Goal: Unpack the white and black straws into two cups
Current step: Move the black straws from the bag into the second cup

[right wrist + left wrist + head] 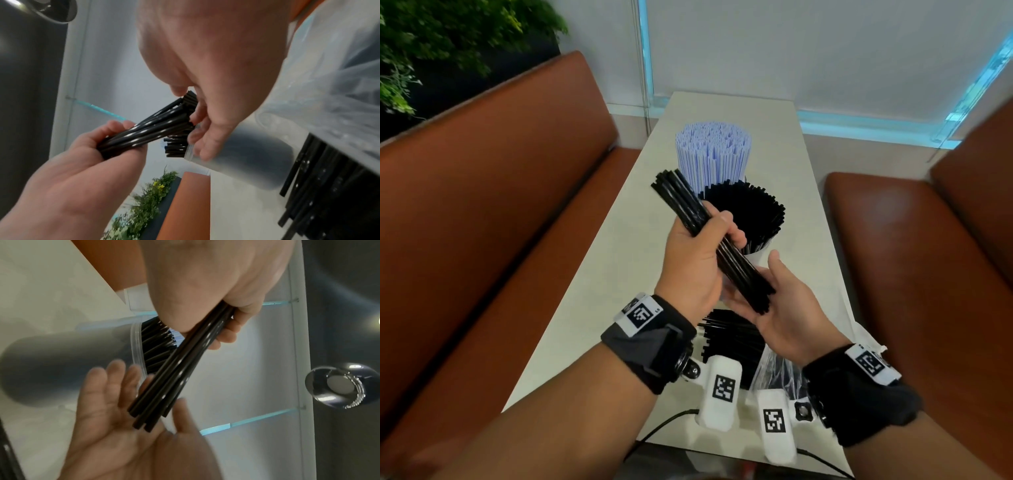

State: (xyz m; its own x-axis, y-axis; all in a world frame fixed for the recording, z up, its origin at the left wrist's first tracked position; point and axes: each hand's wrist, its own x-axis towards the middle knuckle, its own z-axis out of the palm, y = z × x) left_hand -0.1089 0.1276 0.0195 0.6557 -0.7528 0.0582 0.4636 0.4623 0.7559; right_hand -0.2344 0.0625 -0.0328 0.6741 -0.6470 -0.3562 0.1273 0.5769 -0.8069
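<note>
Narrow pale table runs from near edge to far wall. Brown padded bench along left side, backrest rising toward left. Second brown bench on right, backrest at far right. Green leafy plant in dark planter behind left bench, far left corner. Far wall: frosted white panels, glowing blue-green strips along edges. Ceiling dark, round chrome downlight in left wrist view.
</note>
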